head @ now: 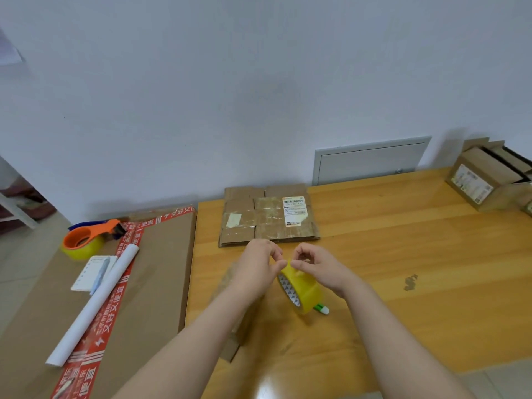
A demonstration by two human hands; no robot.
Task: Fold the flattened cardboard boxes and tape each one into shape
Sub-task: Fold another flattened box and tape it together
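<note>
A yellow roll of adhesive tape (302,292) is held on edge on the wooden worktop (403,240) between both hands. The left hand (257,266) and the right hand (315,264) are both curled, with fingertips pinched at the top of the roll. The loose end is probably being sought, and no strip is seen drawn out. A flattened brown cardboard box with a white label (267,218) is seen lying flat near the far edge, untouched and unfolded. A further piece of cardboard (230,344) is partly hidden beneath the left forearm, and its state cannot be told. At the far right, brown cardboard boxes (483,180) already stood up into shape are seen. The task is judged partly done: at least one box is left to be folded and taped.
</note>
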